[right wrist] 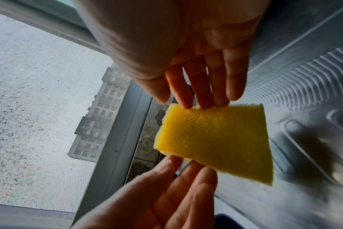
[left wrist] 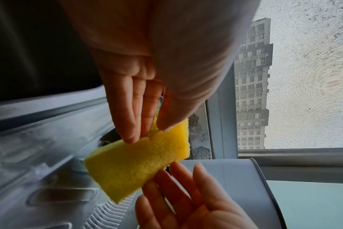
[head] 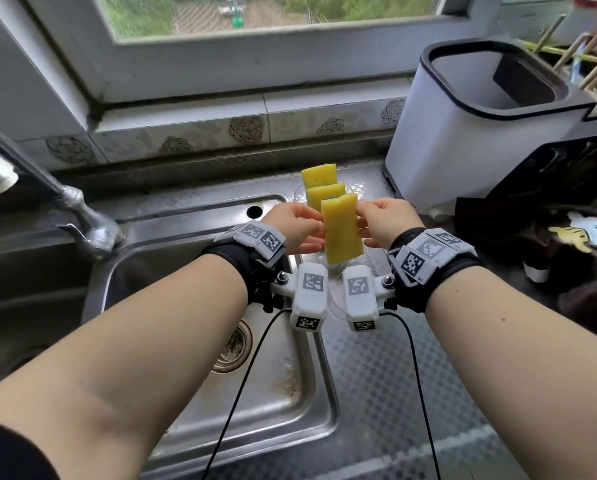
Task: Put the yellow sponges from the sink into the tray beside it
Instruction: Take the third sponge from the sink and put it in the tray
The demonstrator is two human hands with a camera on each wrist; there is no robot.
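A yellow sponge [head: 342, 230] stands upright between both hands, over the clear ridged tray [head: 376, 263] to the right of the sink [head: 286, 386]. My left hand [head: 316, 226] pinches its left edge between thumb and fingers [left wrist: 131, 133]. My right hand [head: 361, 223] touches the opposite edge with straight fingers [right wrist: 204, 99], the thumb off the sponge [right wrist: 215, 142]. Two more yellow sponges [head: 319, 174] [head: 324, 195] stand on edge behind it in the tray. What the held sponge's lower end rests on is hidden.
A tall white bin [head: 463, 133] with a black rim stands right of the tray. The faucet [head: 82, 220] rises at the sink's left, and the drain [head: 234, 344] lies under my left forearm. A tiled sill and window run along the back. Dark clutter sits far right.
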